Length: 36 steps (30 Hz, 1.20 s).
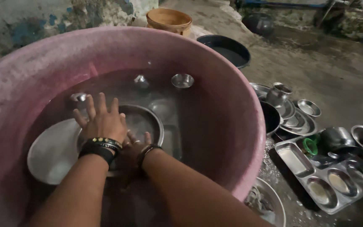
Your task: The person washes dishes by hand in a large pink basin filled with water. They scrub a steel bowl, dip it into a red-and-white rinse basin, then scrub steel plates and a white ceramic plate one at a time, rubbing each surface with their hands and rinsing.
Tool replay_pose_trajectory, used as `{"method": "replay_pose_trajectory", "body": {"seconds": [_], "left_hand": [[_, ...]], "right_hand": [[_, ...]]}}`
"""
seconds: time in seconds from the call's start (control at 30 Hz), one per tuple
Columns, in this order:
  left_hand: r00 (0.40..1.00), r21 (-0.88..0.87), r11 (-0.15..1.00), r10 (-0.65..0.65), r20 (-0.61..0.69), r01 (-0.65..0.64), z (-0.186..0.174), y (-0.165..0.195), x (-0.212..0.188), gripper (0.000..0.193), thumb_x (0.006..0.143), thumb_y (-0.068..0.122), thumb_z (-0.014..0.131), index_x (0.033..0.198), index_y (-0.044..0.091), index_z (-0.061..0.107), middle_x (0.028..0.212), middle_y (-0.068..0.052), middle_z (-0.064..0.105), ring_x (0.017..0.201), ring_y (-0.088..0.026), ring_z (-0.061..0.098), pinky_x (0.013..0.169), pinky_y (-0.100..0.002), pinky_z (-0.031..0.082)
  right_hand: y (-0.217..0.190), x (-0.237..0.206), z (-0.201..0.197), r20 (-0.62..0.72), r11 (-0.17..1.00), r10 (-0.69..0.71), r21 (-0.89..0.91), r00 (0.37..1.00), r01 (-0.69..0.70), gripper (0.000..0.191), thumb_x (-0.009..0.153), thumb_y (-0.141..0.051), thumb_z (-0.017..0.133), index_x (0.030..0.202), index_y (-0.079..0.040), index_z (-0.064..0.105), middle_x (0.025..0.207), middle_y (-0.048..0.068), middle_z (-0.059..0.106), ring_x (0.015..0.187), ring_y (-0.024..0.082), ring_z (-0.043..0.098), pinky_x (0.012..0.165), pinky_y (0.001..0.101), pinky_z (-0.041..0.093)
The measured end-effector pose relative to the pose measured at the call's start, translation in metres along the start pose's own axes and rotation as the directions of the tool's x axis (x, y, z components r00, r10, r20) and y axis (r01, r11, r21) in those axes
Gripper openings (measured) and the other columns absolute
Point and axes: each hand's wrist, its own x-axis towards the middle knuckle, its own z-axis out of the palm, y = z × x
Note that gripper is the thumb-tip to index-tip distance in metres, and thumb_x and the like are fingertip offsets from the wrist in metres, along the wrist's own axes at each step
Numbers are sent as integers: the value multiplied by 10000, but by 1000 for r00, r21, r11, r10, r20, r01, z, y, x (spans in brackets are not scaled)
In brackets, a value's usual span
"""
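A big pink plastic tub (236,109) holds murky water and steel dishes. My left hand (101,120) lies flat, fingers spread, on a round steel plate (145,122) in the water. My right hand (133,145) reaches under the left one at the plate's near rim, partly hidden, and its grip is unclear. Both wrists wear dark bangles. A larger flat steel plate (49,153) lies to the left under the water. A small steel bowl (182,80) floats near the far side.
On the wet floor to the right lie a compartment steel tray (328,180), stacked steel plates and bowls (293,113), a steel cup (279,94) and a dark pot (337,138). A black basin (227,48) and an orange pot (169,20) stand behind the tub.
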Motion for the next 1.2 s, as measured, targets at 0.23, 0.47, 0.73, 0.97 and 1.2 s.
{"method": "replay_pose_trajectory", "body": {"seconds": [0.23,0.47,0.73,0.97,1.2], "left_hand": [[991,-35,991,-124,40,126,20,-18,8,629,951,455,501,1537,253,399,1673,-73,195,1551,-346,67,1170,-698,37],[952,-140,942,-307,2,304,21,-13,13,753,852,435,647,1526,202,405,1674,-138,168,1525,-389,75,1133,-733,94],[721,-862,29,-563,405,506,7,-23,32,576,989,386,567,1445,52,460,1425,-172,595,1275,-313,611,1042,-433,476],[750,-845,173,-572,332,506,-24,-19,26,677,1024,636,390,1484,152,503,1453,-137,538,1294,-330,521,1033,-446,425],[688,-857,-161,-533,493,489,-19,-3,26,848,889,717,466,1433,68,499,1401,-163,606,1231,-311,633,979,-455,512]], "right_hand": [[11,33,24,-167,998,-59,27,984,64,758,929,-490,570,1592,-289,265,1697,61,144,1563,341,34,1107,807,121],[33,30,19,-321,988,-146,-97,936,121,520,990,-282,498,1504,-226,442,1616,37,385,1532,281,285,1185,625,274],[25,-4,-36,-407,940,93,336,909,54,634,948,-88,489,1557,-240,406,1615,73,403,1448,270,453,1135,482,444],[33,-2,-44,-368,804,-137,501,920,320,689,961,-363,598,1569,-283,284,1678,34,119,1562,294,14,1204,635,90],[53,-12,-61,-450,938,-106,250,887,239,617,1009,-597,262,1578,-364,314,1713,-34,157,1592,309,-5,1179,729,-128]]}}
